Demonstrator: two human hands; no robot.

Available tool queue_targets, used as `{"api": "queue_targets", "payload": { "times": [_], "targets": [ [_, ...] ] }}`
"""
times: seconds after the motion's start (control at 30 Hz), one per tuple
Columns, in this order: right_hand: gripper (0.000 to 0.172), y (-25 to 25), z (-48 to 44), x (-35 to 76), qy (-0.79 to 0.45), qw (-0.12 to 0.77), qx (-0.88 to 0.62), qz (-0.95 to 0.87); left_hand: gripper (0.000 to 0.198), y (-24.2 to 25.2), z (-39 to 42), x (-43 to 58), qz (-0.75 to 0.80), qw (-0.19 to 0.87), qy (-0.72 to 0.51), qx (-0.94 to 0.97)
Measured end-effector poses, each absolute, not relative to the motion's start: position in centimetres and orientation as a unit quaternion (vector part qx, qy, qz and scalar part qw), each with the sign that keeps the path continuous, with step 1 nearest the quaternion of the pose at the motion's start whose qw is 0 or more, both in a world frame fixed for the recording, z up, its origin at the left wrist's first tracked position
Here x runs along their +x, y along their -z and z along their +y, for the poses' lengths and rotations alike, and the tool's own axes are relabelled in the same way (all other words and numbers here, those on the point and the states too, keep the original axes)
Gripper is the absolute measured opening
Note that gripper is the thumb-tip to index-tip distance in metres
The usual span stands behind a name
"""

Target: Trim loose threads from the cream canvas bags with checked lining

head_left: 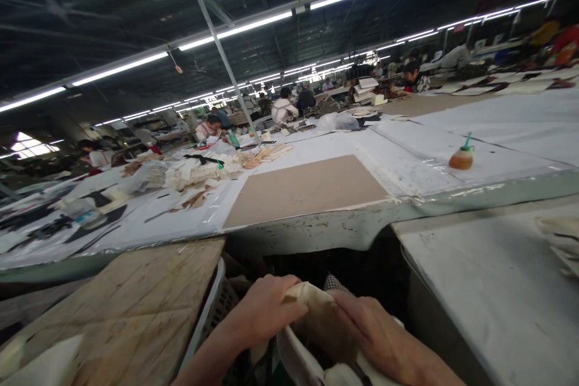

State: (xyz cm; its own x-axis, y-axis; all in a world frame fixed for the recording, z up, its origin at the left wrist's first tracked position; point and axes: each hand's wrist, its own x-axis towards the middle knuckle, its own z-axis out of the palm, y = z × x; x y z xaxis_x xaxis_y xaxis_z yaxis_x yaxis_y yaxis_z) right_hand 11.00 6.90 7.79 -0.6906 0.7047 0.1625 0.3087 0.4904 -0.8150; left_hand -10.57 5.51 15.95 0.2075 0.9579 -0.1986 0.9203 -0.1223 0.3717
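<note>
Low in the view, my left hand [271,304] is closed over the edge of a piece of cream fabric [312,301]. On the other side, my right hand [368,325] grips the same fabric, its fingertips mostly hidden behind the cloth. The fabric arches between both hands and hangs down in folds toward me. A bit of dark checked cloth [333,282] shows just beyond my right hand. To the left of my left hand stands a white plastic basket [221,295] with holes in its side.
A long white-covered table [398,163] runs across, bearing a brown board [307,187] and a glue bottle [461,158] with a green nozzle. Fabric scraps [194,175] lie to the left. A wooden board [136,307] and a grey surface [493,289] flank me. People work farther back.
</note>
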Motion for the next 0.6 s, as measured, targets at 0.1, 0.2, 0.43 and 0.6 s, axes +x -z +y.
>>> {"api": "queue_targets", "payload": {
  "times": [0.1,0.2,0.43,0.6],
  "targets": [
    [0.038,-8.4,6.3,10.6,-0.460,0.257,-0.295,-0.797,0.019,-15.9,5.8,-10.6,0.643,0.167,-0.018,0.747],
    [0.050,-7.6,6.7,10.8,-0.628,0.312,-0.319,-0.638,0.026,-15.9,5.5,-11.6,0.664,0.160,-0.039,0.730],
    [0.057,-2.8,7.8,11.4,-0.694,0.467,-0.407,-0.368,0.028,-17.0,2.5,-14.6,0.710,0.161,-0.099,0.678],
    [0.051,-0.7,6.9,10.2,-0.663,0.500,-0.444,-0.337,0.029,-19.2,0.2,-18.0,0.750,0.177,-0.175,0.613]
  ]
}}
